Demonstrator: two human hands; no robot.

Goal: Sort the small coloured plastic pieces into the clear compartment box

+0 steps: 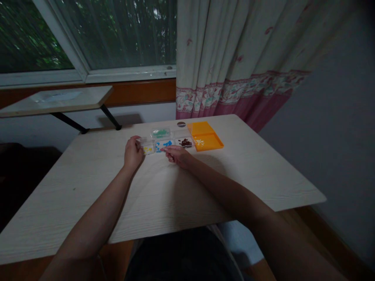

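Note:
My left hand (134,151) curls its fingers around the left side of a small clear plastic box (149,153) that has yellow bits in it. Beside that box is another clear box (159,151) with small blue pieces (167,143). At its front right corner my right hand (178,156) is closed in a pinch, thumb and forefinger pointing left over the blue pieces. Whatever lies between those fingertips is too small to make out. Dark brown pieces (185,143) fill part of a clear box just beyond my right hand.
Behind the blue pieces stands a clear box with green contents (159,133). An orange open case (215,145) holding white pieces (199,142) lies to the right. A dark round disc (181,124) sits near the table's (152,195) back edge. A raised shelf (96,97) overhangs at left.

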